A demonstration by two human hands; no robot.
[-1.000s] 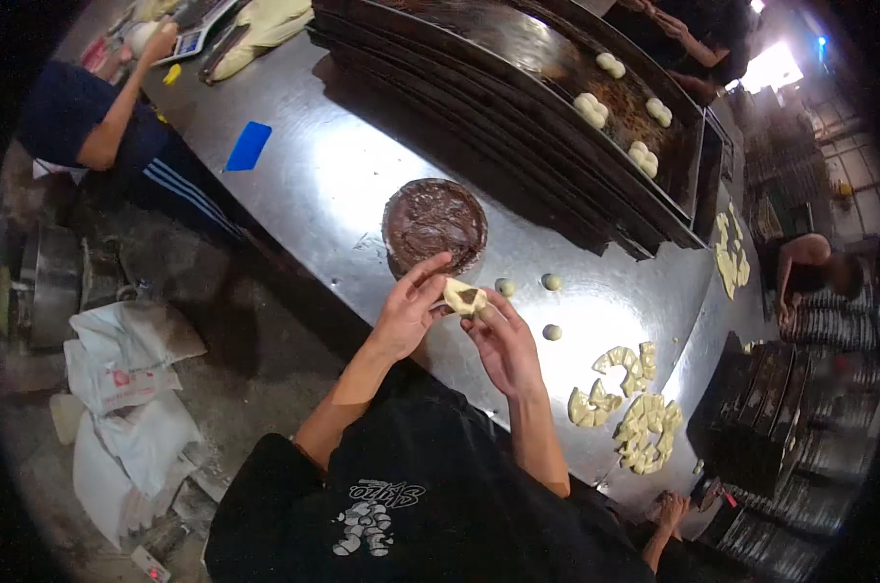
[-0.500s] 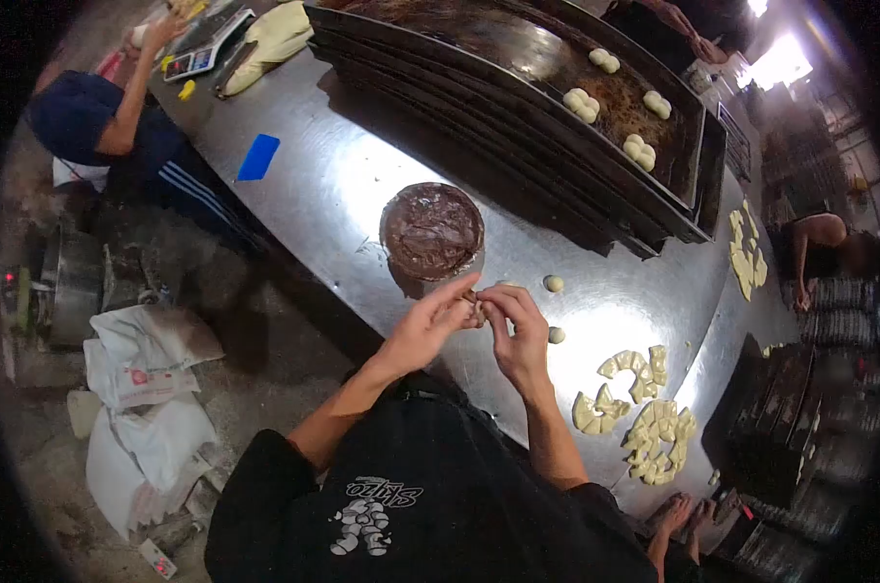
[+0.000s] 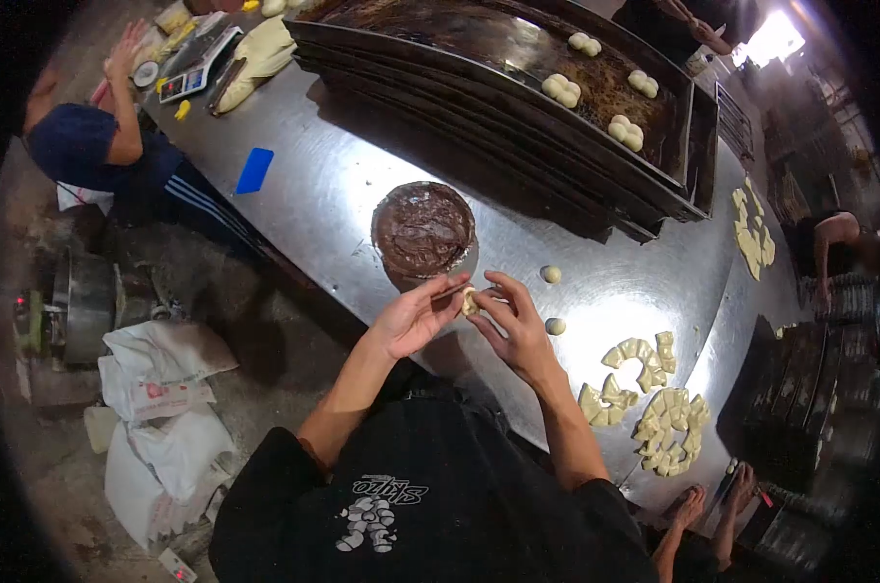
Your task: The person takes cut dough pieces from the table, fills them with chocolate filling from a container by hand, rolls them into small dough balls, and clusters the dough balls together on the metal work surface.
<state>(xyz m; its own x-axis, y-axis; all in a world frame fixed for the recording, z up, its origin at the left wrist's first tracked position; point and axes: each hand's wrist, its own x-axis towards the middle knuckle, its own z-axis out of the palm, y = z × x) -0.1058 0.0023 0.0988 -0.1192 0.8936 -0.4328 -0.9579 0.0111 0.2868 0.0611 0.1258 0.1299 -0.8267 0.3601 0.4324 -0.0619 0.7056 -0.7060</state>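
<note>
Between your hands, the small piece of dough (image 3: 469,302) sits at about 2 o'clock from your left palm and 10 o'clock from your right; neither hand is clearly nearer. Your left hand (image 3: 411,324) has a narrow grip on it, thumb against fingers, with an unidentified dark strip (image 3: 451,291) along them; your right hand (image 3: 520,330) is half curled, fingertips at its edge, and whether they pinch you cannot tell. The visible rim seems to run 12 to 6, though much is covered. A second ago the dough lies spread, dark filling showing; now only a pale, curled edge does. Just beyond on the counter (image 3: 309,238), the bowl of dark paste (image 3: 423,229) is at 11 o'clock, two dough balls (image 3: 556,325) between 2 and 4, cut dough strips (image 3: 673,432) farther at 4, and stacked trays (image 3: 489,97) at 1.
</note>
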